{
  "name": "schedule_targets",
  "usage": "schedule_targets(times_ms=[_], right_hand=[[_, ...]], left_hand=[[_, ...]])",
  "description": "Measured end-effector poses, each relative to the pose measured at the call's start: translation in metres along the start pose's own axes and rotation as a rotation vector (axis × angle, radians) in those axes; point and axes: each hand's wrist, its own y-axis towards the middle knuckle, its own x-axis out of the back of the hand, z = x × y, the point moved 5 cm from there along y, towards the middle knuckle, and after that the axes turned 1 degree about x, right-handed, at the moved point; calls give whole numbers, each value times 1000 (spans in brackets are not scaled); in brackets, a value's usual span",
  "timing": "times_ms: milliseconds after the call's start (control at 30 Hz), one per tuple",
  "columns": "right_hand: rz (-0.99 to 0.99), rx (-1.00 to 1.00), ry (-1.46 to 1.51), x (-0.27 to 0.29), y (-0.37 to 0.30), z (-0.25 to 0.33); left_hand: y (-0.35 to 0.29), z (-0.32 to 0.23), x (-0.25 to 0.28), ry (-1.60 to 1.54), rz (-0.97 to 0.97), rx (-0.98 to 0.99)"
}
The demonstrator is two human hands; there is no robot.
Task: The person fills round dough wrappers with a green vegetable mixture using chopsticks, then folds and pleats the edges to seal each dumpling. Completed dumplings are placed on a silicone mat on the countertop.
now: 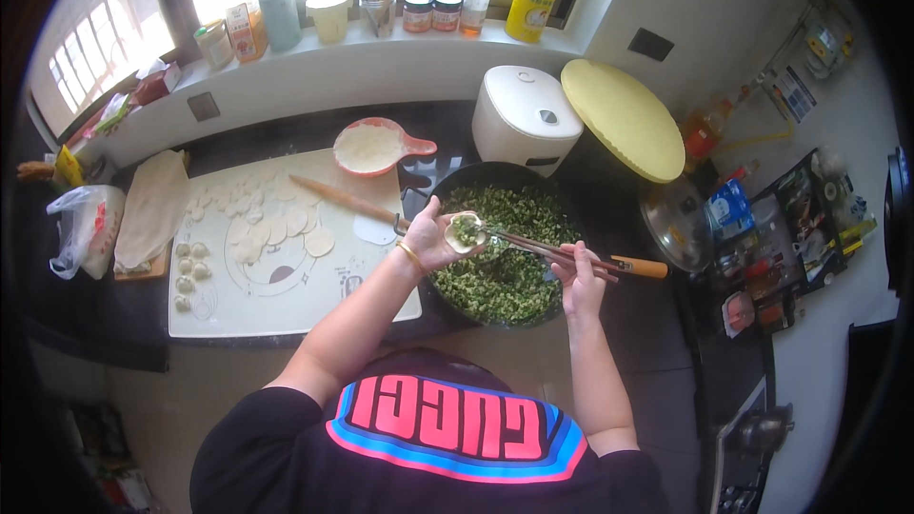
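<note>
My left hand [430,238] cups a round dumpling wrapper [461,245] with green filling on it. It is over the near-left side of a large dark pan [443,301] full of chopped green filling [509,286]. In my right hand [580,284], closed fingers grip a pair of chopsticks [545,248], whose tips touch the filling on the wrapper. An orange-handled utensil [638,267] reaches out of the pan under the right hand; its far end is partly hidden. Left of the pan, flat dough rounds [320,243] lie on a white mat [381,276] with several folded dumplings [186,284].
On the mat rests a wooden rolling pin [338,198], near a red-handled bowl of flour [369,148]. A white rice cooker [526,109] and yellow lid [624,119] stand behind the pan. Jars [417,14] line the windowsill; a plastic bag [88,228] sits far left.
</note>
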Motion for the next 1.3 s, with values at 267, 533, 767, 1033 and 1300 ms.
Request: schedule_targets(times_ms=[267, 533, 767, 1033, 1300], right_hand=[[52, -76, 40, 6, 8, -4], [78, -69, 56, 11, 13, -8], [90, -90, 66, 17, 16, -6], [259, -92, -40, 9, 19, 4], [216, -108, 57, 16, 34, 0]], left_hand=[[-7, 2, 6, 24, 22, 71], [-11, 3, 2, 51, -7, 109], [-11, 5, 5, 50, 22, 138], [-13, 10, 0, -25, 79, 250], [-15, 13, -1, 29, 58, 253]])
